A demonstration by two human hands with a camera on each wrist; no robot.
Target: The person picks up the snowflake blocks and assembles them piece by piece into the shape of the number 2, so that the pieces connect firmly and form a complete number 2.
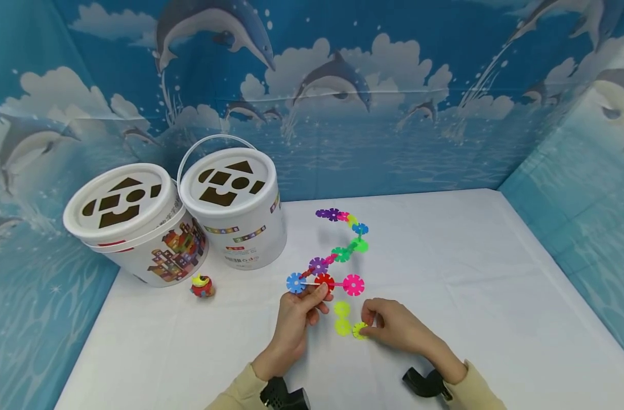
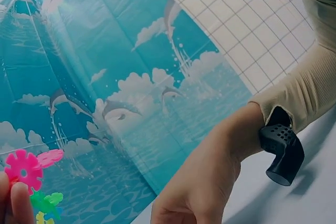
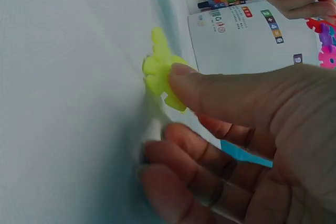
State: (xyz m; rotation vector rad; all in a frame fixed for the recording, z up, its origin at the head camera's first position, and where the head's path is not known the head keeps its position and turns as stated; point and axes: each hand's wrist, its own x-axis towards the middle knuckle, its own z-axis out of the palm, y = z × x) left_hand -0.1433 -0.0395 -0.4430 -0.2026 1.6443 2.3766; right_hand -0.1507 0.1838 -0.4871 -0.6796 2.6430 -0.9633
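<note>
My left hand (image 1: 293, 320) grips a chain of interlocking snowflake discs at a red disc (image 1: 323, 280). A blue disc (image 1: 295, 283) lies left of the grip and a pink disc (image 1: 353, 285) right of it. From there the chain winds away through purple, green (image 1: 341, 254), blue and yellow discs to a dark purple end. My right hand (image 1: 400, 326) pinches a yellow-green snowflake disc (image 3: 160, 74) between thumb and fingers. Beside it in the head view are two more yellow-green discs (image 1: 343, 327); whether they are joined to the pinched one I cannot tell.
Two white buckets with shape-cut lids, one left (image 1: 138, 250) and one with a raised handle (image 1: 250, 239), stand at the back left. A small red and yellow toy figure (image 1: 203, 287) sits before them on the white table (image 1: 471, 273). A dolphin-print curtain (image 1: 394, 148) hangs behind.
</note>
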